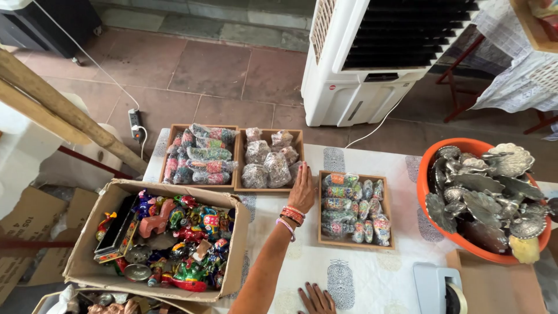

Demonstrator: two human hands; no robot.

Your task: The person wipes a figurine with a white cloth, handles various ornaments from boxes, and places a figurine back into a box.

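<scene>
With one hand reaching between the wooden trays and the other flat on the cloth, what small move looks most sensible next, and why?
Probably close the left hand on the edge of the middle wooden tray: its fingers already rest at that tray's near corner, beside the right-hand tray, holding nothing. The right hand lies flat on the tablecloth.

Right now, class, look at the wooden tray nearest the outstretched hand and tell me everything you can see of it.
The wooden tray is shallow, rectangular, of light plain wood with a low rim. It lies flat on the white patterned tablecloth, right of two similar trays and left of an orange tub. It is filled with small colourful painted pieces, each wrapped in clear plastic. The left hand lies against its upper left corner, fingers extended; whether it touches the rim cannot be told. The right hand rests on the cloth, apart from it.
</scene>
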